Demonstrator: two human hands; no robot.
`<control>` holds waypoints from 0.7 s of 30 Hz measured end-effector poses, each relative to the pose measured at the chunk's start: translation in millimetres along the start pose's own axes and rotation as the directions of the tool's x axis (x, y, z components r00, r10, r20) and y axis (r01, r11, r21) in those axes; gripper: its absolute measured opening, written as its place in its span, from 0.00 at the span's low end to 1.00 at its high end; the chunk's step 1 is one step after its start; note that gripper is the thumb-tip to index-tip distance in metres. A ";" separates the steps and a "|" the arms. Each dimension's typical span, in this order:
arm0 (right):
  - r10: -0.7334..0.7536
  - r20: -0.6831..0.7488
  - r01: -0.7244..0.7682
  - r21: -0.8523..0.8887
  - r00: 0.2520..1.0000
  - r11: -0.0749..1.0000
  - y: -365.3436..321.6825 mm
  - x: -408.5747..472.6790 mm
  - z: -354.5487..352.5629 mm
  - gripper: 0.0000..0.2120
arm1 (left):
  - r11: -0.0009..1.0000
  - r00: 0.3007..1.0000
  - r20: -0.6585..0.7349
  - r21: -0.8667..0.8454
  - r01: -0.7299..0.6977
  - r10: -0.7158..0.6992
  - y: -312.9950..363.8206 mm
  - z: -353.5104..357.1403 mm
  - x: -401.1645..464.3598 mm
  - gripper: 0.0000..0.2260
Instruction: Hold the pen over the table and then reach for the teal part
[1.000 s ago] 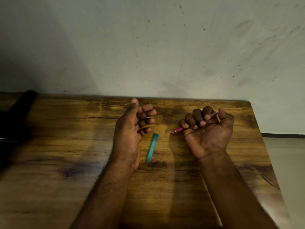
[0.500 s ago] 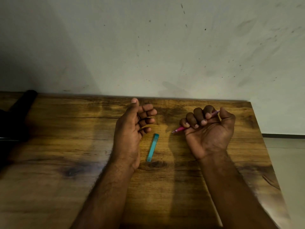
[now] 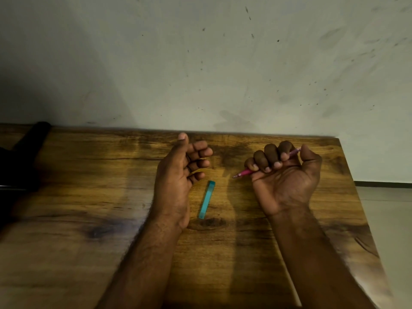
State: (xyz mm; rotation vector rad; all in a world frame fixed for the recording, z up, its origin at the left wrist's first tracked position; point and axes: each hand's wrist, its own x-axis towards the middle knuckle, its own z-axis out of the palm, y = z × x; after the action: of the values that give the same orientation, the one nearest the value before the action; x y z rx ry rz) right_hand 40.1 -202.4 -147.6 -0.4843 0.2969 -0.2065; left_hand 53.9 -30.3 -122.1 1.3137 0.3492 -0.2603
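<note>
The right hand (image 3: 287, 175) has the pink pen (image 3: 245, 172) grasped in curled fingers, tip pointing left. The left hand (image 3: 178, 177) rests loose, holding nothing. The teal cap (image 3: 207, 199) lies untouched on the counter (image 3: 66, 219) between them.

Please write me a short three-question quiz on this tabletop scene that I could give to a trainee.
1. True or false: the right hand grips the pink pen in a fist.
2. Where does the teal cap lie? A) in the left hand; B) flat on the wooden table, between the two hands; C) on the pen's tip.
3. What stands at the table's far left edge?

Key:
1. True; the fingers curl round the pen, its tip pointing left.
2. B; the left hand, fingers loosely curled, holds nothing and lies beside the cap.
3. A dark object, too dim to identify.
</note>
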 end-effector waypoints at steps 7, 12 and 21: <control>0.010 0.010 -0.010 0.005 1.000 1.000 0.2 0.3 -1.3 0.18 | 1.000 1.000 -0.005 0.005 0.000 0.000 -0.4 0.5 -0.3 0.21; 0.014 0.007 -0.014 0.010 1.000 1.000 -0.1 0.3 -1.2 0.18 | 1.000 1.000 -0.005 0.002 0.002 -0.002 -0.2 1.2 -0.3 0.21; 0.026 -0.008 -0.027 -0.002 1.000 1.000 0.4 0.6 -0.4 0.18 | 1.000 1.000 -0.005 0.003 0.007 -0.007 0.6 0.3 -1.0 0.21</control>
State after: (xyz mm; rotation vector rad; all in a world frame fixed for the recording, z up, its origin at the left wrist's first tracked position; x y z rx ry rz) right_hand 40.6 -202.4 -148.4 -0.4814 0.3110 -0.1824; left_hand 53.2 -30.4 -121.2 1.3164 0.3574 -0.2639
